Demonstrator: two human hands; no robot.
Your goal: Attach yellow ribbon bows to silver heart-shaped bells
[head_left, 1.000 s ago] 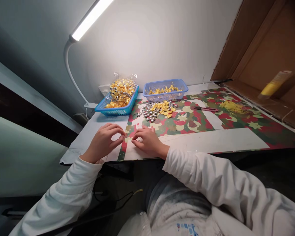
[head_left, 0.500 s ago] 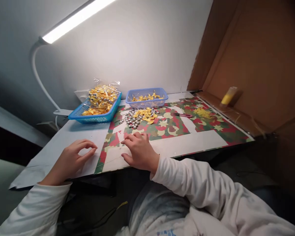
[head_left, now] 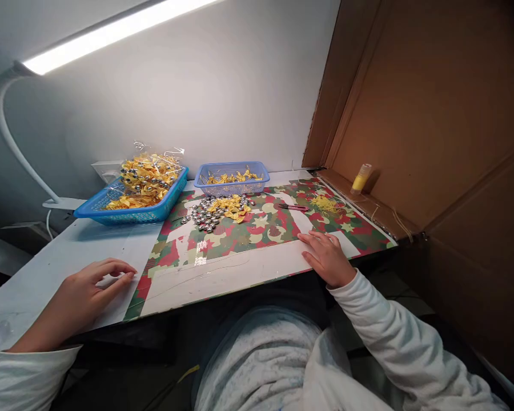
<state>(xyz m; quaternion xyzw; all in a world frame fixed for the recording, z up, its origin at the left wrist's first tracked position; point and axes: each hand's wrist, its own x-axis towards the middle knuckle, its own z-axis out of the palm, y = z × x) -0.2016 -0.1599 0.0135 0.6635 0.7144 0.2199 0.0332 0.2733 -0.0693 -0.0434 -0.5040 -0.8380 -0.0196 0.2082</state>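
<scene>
My left hand (head_left: 88, 288) rests on the white tabletop (head_left: 68, 257) at the near left, thumb and forefinger pinched together. A faint thin thread (head_left: 205, 268) runs over the white strip from it toward my right hand (head_left: 328, 257). My right hand lies palm down at the near right edge of the red-and-green patterned mat (head_left: 261, 231); I cannot see whether it holds the thread's end. Behind, in the middle of the mat, is a heap of silver bells and yellow bows (head_left: 216, 208).
A blue basket (head_left: 89, 212) with a clear bag of bows and bells (head_left: 148, 177) stands back left, and a smaller basket (head_left: 257, 171) beside it. Pink snips (head_left: 293, 207), a yellow thread tangle (head_left: 323, 204) and a yellow spool (head_left: 361, 178) lie right. A cardboard wall (head_left: 411, 114) closes the right side. A lamp (head_left: 111, 34) hangs overhead.
My hands were close together at the mat's near left corner. They have moved apart: the right hand slid far right along the front edge, the left a little left. My view turned right.
</scene>
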